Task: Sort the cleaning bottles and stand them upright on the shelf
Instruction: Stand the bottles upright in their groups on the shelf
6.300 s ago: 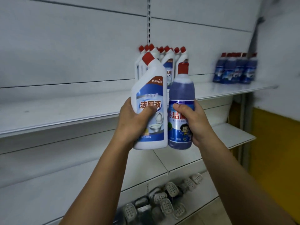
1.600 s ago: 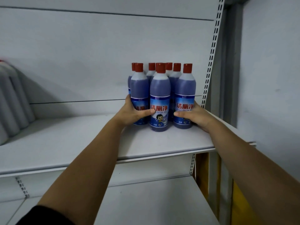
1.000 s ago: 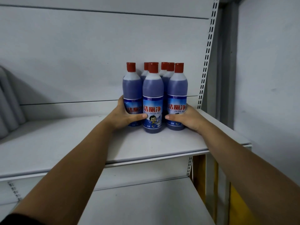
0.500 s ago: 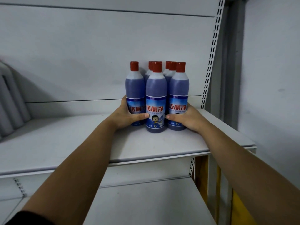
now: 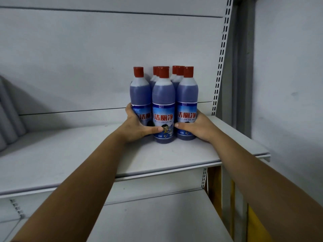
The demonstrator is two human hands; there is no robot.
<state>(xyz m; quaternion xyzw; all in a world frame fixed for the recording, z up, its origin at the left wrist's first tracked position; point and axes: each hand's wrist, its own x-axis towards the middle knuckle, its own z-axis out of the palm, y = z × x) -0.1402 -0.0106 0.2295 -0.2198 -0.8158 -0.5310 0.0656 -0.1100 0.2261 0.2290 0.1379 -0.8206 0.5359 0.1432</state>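
1. back panel (image 5: 104, 58): a plain pale sheet beyond the fingers of both hands. its top and left side run out of the picture.
2. shelf (image 5: 61, 163): a white board under both hands, with its front lip nearer the camera than the fingers. its left end is cut off.
3. lower shelf (image 5: 157, 215): below the hands and partly covered by both forearms.
4. slotted post (image 5: 222, 58): an upright strip beyond the right hand's fingers and to their right. part of its lower stretch is hidden behind the shelf.
5. bottles (image 5: 163, 102): blue with red caps, standing upright on the shelf and packed tight between the two hands. three in front show almost whole. those behind show only caps and shoulders, so their number cannot be told.
6. left hand (image 5: 138, 127): it grips the left side of the group. its thumb lies across the low label of the middle bottle (image 5: 163, 119). its fingers curl behind the left front bottle and are mostly hidden.
7. right hand (image 5: 199, 127): it grips the right side of the group. its thumb lies across the right front bottle's label, with the tip just beside the middle bottle. its fingers are hidden behind.
8. grey shapes (image 5: 8, 116): slanted, blurred and cut off at the far left, well apart from the left fingers. what they are is unclear.
9. yellow panel (image 5: 253, 224): a strip low on the right, mostly hidden by the right forearm.
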